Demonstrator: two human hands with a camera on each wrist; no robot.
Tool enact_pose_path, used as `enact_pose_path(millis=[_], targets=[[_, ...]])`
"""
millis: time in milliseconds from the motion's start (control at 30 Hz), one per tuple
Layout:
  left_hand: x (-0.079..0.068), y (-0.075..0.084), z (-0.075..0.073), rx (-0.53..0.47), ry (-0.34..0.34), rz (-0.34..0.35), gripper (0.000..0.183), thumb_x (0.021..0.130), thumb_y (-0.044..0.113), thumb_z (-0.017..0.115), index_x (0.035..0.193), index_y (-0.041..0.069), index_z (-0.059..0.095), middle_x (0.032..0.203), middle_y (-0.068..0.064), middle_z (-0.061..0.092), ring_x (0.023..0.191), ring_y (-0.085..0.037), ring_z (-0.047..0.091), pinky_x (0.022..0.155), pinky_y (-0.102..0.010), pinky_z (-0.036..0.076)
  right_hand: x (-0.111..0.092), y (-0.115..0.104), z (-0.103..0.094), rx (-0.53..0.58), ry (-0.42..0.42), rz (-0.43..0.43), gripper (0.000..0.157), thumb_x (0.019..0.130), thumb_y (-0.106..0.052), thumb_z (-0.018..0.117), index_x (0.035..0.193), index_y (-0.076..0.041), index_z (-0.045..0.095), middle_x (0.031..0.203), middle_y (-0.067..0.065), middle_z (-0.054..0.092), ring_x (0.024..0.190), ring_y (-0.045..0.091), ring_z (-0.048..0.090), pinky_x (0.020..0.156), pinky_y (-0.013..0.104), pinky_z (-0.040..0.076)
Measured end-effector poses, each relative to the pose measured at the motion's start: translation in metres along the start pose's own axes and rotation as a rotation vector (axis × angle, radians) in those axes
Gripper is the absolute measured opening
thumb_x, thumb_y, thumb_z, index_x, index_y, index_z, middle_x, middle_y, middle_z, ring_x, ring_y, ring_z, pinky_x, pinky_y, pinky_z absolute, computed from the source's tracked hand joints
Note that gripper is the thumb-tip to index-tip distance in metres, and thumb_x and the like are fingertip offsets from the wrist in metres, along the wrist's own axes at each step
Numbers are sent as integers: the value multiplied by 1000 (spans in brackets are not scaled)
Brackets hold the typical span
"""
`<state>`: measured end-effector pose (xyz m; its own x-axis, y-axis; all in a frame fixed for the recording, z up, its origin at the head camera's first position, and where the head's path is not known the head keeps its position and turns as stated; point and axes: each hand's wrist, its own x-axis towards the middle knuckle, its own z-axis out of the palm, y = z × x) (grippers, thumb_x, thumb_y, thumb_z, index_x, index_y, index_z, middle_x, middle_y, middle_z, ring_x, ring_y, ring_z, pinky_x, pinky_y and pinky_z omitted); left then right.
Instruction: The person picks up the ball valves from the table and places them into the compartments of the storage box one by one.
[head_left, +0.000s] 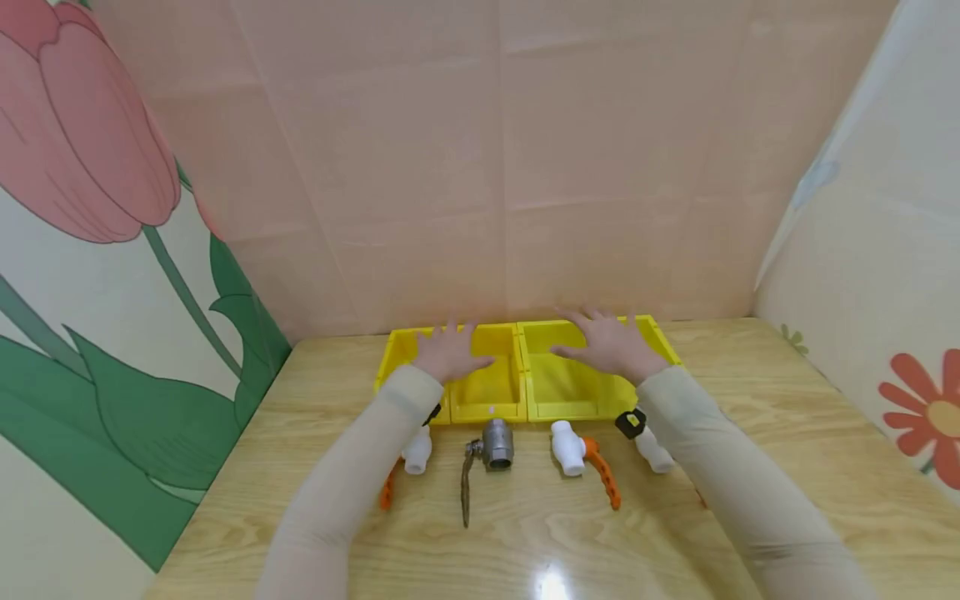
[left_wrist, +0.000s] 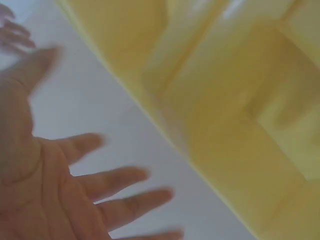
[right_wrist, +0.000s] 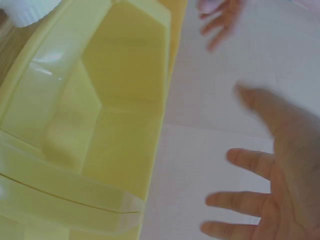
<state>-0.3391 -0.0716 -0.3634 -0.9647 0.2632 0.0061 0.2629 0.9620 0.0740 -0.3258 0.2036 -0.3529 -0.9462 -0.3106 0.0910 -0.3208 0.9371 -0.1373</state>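
Observation:
My left hand hovers over the left part of the yellow bins, fingers spread and holding nothing. In the left wrist view its palm and straight fingers show beside the bin wall. My right hand is over the right-hand bin, likewise spread and bare; the right wrist view has it beside the bin's rim. Lined up in front of the bins are a metal ball valve with a long lever and a white ball valve with an orange handle. Two more white valves, left and right, are partly hidden by my sleeves.
The bins stand on a wood-grain table near a pinkish covered back wall. Side panels painted with a tulip and a red flower flank the table. Small black devices sit at both wrists, one of them on the right.

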Motion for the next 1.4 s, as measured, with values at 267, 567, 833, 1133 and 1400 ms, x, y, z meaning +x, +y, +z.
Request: enact_pose_path(millis=[267,567,833,1133,1400], targets=[[-1,0,-21,-57,44,20,38,90,39,66,112,8,66,105,-6,68,74,-16,62,65,-34,55,-1,-3,-11,128,50,16,32,96,-35,59,115,-9,63,106,15,68,75,20,65,58,32,52],[2,-6,-27,-169,-10,6,27,89,35,67,73,14,61,65,3,51,55,-11,44,50,-26,37,-4,1,-11,162,26,43,23,96,-31,59,103,-10,64,91,9,67,65,18,58,55,29,48],[-7,-14,-31,-253,-42,25,43,90,35,67,59,17,43,52,6,32,47,-9,27,45,-24,26,-4,3,-10,160,20,37,24,97,-31,57,106,-10,64,91,10,67,64,17,58,54,29,48],[-31,-31,-23,-301,-93,-15,32,91,37,66,75,11,57,59,3,40,53,-11,35,51,-25,31,-6,4,-10,180,7,20,24,98,-30,56,107,-9,64,93,11,67,64,16,58,53,28,47],[-42,-37,-12,-473,-186,-62,26,93,33,65,92,7,61,90,-15,67,77,-28,66,65,-34,55,-5,6,-12,181,7,33,24,98,-30,56,107,-9,64,92,10,67,66,16,59,53,28,47]])
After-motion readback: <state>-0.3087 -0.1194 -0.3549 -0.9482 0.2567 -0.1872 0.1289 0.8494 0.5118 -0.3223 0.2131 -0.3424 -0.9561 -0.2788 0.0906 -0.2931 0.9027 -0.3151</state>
